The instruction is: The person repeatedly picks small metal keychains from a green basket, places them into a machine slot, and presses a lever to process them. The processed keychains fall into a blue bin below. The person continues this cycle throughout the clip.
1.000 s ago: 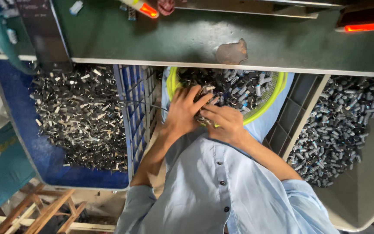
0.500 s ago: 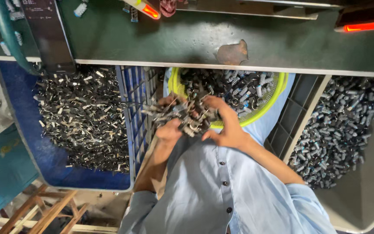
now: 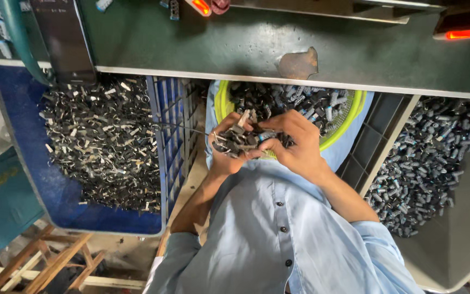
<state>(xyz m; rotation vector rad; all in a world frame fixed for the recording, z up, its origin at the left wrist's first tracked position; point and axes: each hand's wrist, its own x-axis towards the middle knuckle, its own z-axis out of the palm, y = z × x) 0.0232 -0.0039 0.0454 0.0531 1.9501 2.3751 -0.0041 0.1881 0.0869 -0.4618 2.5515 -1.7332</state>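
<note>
— What have your hands got?

— My left hand (image 3: pixel 225 148) and right hand (image 3: pixel 295 142) are cupped together, closed round a heap of small dark metal parts (image 3: pixel 245 139).

— Where?

— Just over the near rim of the yellow-green basket (image 3: pixel 221 103). Left of it is the blue crate (image 3: pixel 165 117); right of it, the dark crate (image 3: pixel 379 142).

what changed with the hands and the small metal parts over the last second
Both hands, the left hand and right hand, came up out of the yellow-green basket with a cupped handful of small dark parts, drew toward the body and now hold it together by the basket's near rim. The blue crate, the dark crate and the green bench stayed put.
</note>
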